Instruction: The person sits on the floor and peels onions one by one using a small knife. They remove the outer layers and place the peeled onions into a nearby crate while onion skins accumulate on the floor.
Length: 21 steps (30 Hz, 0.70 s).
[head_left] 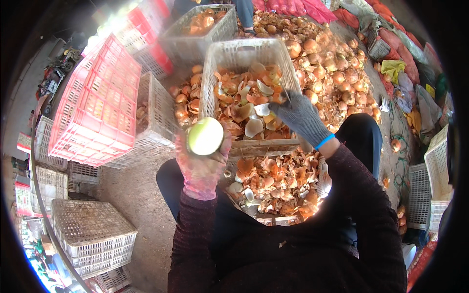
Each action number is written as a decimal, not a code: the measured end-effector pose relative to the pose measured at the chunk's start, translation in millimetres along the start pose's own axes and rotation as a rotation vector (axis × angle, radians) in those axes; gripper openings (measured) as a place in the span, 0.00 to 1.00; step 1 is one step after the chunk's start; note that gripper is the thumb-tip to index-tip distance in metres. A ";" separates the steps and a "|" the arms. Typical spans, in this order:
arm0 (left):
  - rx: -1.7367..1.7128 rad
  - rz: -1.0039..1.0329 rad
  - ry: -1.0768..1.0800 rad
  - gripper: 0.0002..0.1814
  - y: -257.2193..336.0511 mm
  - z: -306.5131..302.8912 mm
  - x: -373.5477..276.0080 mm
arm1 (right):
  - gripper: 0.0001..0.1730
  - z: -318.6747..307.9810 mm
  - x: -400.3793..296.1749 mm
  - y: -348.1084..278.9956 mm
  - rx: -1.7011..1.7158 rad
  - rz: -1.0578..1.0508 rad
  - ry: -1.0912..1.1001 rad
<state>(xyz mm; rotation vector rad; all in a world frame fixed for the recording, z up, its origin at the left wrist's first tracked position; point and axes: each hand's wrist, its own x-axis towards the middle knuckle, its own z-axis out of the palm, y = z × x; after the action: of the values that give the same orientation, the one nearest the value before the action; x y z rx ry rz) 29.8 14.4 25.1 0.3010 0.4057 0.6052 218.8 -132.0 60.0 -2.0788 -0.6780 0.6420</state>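
In a pink-stained glove, my left hand cups a peeled, pale green-white onion from below, left of the crate's near edge. My right hand, in a grey knit glove with a blue band at the wrist, is over the right side of a white plastic crate. Its fingers are curled around a thin blade-like tool, mostly hidden by the glove. A white piece of onion layer shows at the fingertips; whether they touch it is unclear. Onion skins fill much of the crate.
Between my knees lies another container of skins. Unpeeled onions heap at the right. Pink crates and a white crate stand left. Beyond, a grey crate holds onions, beside another person's leg.
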 end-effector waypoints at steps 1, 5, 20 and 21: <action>0.003 -0.068 -0.093 0.40 2.1 -4.7 1.1 | 0.24 1.3 -4.0 6.5 0.128 -0.071 -0.096; 0.407 -0.087 -0.085 0.34 -12.0 -21.7 -5.9 | 0.29 41.0 -34.4 33.4 0.196 -0.440 -0.139; 0.451 0.283 -0.241 0.28 194.5 39.1 1.3 | 0.20 24.9 -73.8 95.1 0.238 0.041 -0.401; 0.256 -0.016 -0.332 0.45 259.1 63.9 16.8 | 0.21 11.3 -86.5 75.4 0.285 0.086 -0.456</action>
<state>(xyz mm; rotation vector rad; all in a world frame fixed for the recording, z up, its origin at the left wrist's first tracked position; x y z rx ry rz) -54.8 217.6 176.9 0.6321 0.1641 0.4769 166.6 -221.0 8.6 -1.7151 -0.7013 1.2104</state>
